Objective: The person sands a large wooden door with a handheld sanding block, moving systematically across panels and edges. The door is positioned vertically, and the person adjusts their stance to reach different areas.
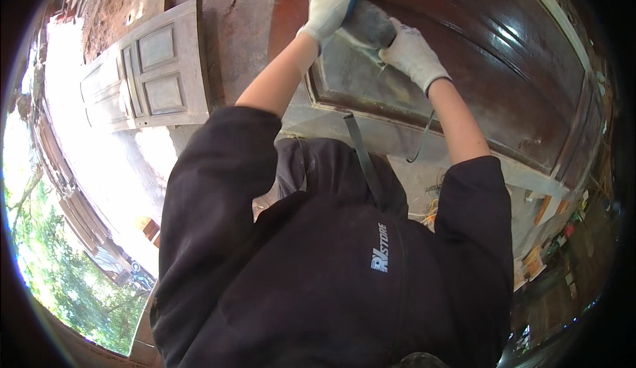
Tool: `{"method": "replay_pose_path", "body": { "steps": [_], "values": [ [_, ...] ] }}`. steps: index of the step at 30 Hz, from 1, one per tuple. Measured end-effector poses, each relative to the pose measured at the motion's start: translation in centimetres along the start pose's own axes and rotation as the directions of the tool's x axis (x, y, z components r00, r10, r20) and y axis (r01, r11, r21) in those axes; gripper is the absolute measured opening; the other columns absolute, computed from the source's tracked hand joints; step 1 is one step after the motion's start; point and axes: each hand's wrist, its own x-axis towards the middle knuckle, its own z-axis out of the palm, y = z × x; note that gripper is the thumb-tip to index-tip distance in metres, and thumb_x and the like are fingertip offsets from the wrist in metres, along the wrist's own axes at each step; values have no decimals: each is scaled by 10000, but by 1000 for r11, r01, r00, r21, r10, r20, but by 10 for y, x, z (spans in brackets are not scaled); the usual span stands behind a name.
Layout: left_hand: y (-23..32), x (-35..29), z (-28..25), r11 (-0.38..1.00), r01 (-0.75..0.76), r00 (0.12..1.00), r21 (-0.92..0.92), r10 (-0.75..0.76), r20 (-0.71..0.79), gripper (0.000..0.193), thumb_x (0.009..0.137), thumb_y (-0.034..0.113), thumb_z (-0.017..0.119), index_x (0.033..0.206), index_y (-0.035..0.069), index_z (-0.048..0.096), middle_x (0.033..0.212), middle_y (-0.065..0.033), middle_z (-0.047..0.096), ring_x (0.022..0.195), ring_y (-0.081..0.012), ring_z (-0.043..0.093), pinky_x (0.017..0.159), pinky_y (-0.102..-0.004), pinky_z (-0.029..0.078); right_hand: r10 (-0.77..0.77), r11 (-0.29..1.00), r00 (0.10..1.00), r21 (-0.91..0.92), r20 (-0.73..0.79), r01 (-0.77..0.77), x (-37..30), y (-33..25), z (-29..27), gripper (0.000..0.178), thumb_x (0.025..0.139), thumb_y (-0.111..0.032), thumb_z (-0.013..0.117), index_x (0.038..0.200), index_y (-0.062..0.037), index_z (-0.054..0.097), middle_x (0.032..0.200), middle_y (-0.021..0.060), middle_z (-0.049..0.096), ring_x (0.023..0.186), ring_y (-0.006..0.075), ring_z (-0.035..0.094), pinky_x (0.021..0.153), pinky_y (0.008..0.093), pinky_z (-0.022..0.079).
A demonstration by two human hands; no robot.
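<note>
Both my hands wear white work gloves and grip a dark grey hand-held tool with a rounded body (371,23), which looks like a power sander. My left hand (330,10) is closed around its left end, where a bit of blue shows. At its right end my right hand (414,53) is closed, lower and nearer to me. Beneath the tool lies a large panelled wooden door (503,96). Its surface is glossy dark brown at the right and far side, dull and pale grey near the tool. The tool's underside is hidden.
Another panelled door (156,70), greyish and bare-looking, lies at the left. A flat dark strap (363,153) and a thin dark cord (424,139) hang between me and the near door edge. Stacked boards (79,202) line the far left, beside bright daylight and trees.
</note>
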Motion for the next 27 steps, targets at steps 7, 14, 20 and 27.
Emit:
{"method": "replay_pose_path", "body": {
  "steps": [7, 14, 20, 27],
  "values": [
    [34, 6, 81, 974, -97, 994, 205, 84, 73, 510, 774, 474, 682, 961, 4, 742, 976, -230, 725, 929, -344, 708, 864, -407, 547, 29, 999, 984, 33, -173, -23, -5, 63, -6, 608, 767, -165, 670, 1349, -47, 537, 1218, 259, 654, 1180, 403, 598, 1023, 466, 490],
    [38, -43, 82, 981, 132, 979, 145, -152, 136, 505, 790, 458, 639, 1045, 31, 728, 1059, -244, 715, 1060, -395, 673, 959, -439, 510, 74, 996, 991, -38, -115, -78, -40, 82, 3, 664, 761, -162, 697, 1395, -79, 519, 1232, 233, 660, 1185, 393, 600, 1047, 450, 487],
    [33, 4, 9, 992, -18, 1000, 127, 19, -9, 496, 788, 451, 629, 944, -7, 737, 986, -242, 723, 947, -384, 702, 877, -435, 536, -99, 994, 993, -58, -65, 95, 21, 16, -11, 679, 762, -190, 670, 1412, -92, 500, 1264, 215, 651, 1205, 380, 595, 1056, 445, 469],
    [-19, 22, -9, 930, -250, 954, 268, 284, -94, 334, 911, 349, 699, 860, 20, 716, 766, -36, 695, 696, -89, 588, 664, -294, 493, -304, 949, 935, -144, -183, 280, 22, 6, -25, 864, 740, -313, 761, 1497, -113, 395, 1304, 185, 601, 1224, 354, 566, 1061, 433, 470]
  ]
}}
